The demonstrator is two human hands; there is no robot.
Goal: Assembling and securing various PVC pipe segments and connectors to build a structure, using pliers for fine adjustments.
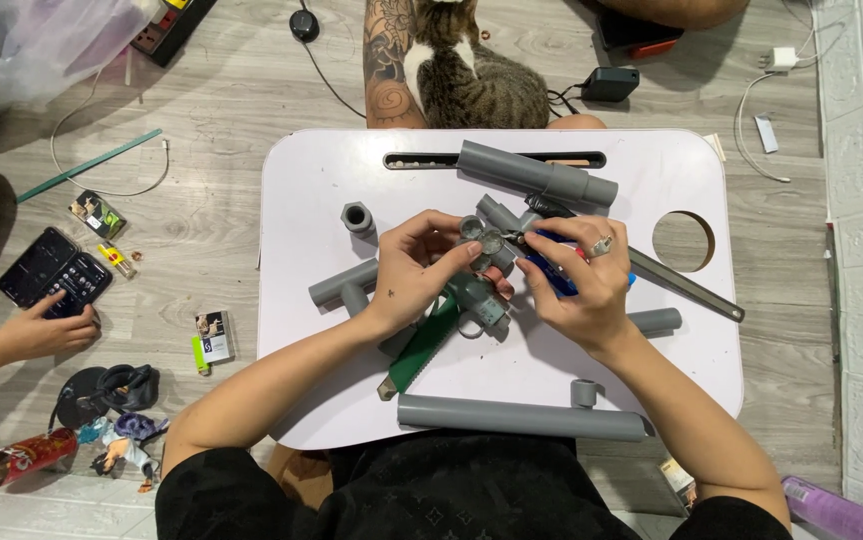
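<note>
Centrally, left hand and right hand each grasped the grey pipe fitting, seemingly rigid, light, best gripped by its barrel.

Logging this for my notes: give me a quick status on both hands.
Left hand gripping grey pipe fitting. Right hand holding blue tool against it. Loose grey pipes crowd the white table.

The left hand and right hand cover most of the grey pipe fitting, so its shape is anyone's guess. The blue tool is mostly buried too. The cat gets chopped by the top edge, and the purple roll by the bottom corner.
</note>
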